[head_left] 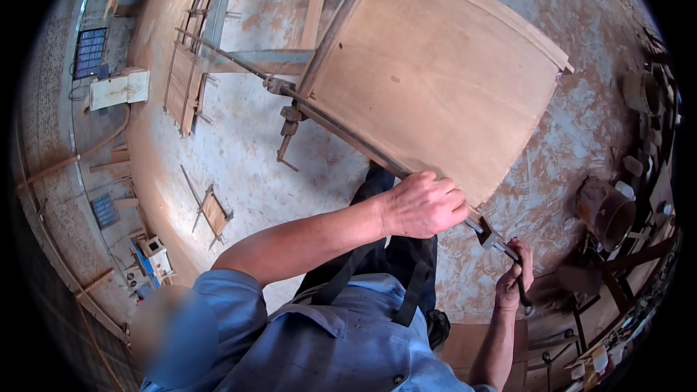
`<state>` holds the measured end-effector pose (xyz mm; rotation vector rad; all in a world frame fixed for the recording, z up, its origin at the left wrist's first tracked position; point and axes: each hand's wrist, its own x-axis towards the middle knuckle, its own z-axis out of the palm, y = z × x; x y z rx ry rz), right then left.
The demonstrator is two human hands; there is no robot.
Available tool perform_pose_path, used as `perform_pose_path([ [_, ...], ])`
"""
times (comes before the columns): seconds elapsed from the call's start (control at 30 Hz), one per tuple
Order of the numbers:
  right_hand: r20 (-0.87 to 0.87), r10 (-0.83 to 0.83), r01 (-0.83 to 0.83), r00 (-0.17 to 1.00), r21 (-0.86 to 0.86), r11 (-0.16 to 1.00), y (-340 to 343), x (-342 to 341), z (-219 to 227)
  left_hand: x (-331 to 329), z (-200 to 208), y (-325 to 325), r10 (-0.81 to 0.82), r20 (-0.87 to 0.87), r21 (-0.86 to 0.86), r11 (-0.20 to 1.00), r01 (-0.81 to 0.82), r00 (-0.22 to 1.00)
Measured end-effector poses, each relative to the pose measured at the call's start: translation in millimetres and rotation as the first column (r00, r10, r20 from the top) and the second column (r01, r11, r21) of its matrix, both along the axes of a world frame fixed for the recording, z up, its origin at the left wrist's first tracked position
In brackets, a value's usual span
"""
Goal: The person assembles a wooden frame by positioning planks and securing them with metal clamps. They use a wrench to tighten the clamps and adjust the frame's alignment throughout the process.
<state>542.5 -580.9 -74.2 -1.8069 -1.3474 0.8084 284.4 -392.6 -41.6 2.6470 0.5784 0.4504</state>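
A long metal bar clamp [348,133] runs along the near edge of a large pale wooden panel [428,65]. My left hand [425,205] is closed around the bar close to the panel's near corner. At the clamp's right end, past the screw head [490,236], my right hand [514,276] grips a dark crank handle. The clamp's sliding jaw [279,87] sits by the panel's left corner, its own screw handle [287,163] hanging down. What the fingers of my left hand do beneath the bar is hidden.
A metal beam [258,62] and timber frames support or stand behind the panel's left side. A rusty bucket [606,210] stands at right, among cluttered tools and scraps. A slatted wooden piece [181,87] and a small clamped board [214,214] lie left on the stained floor.
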Motion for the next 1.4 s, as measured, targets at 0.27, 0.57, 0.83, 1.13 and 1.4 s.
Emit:
perform_pose_path([
  [0.27, -0.246, -0.400, 0.290, 0.883, -0.384, 0.877, 7, -16, 16, 1, -5, 0, -0.002, 0.015, 0.018, 1.000, 0.002, 1.000],
  [0.57, -0.431, -0.660, 0.099, 0.616, -0.788, 0.608, 28, 6, 34, 0, -9, 0, 0.014, 0.069, 0.008, 1.000, -0.015, 0.998],
  [0.83, -0.380, -0.790, -0.097, 0.481, -0.919, 0.382, 41, 27, 31, 0, -11, -2, 0.018, 0.048, -0.003, 1.000, -0.018, 0.999],
  [1.13, -0.330, -0.255, 0.028, 0.909, -0.562, 0.827, -10, 8, 81, -3, -9, -2, 0.040, 0.063, -0.031, 0.999, -0.038, 0.997],
  [1.4, 0.255, 0.325, -0.257, 0.910, -0.267, 0.929, -21, 3, 59, -1, -8, -3, 0.037, 0.066, -0.068, 0.997, -0.033, 0.997],
])
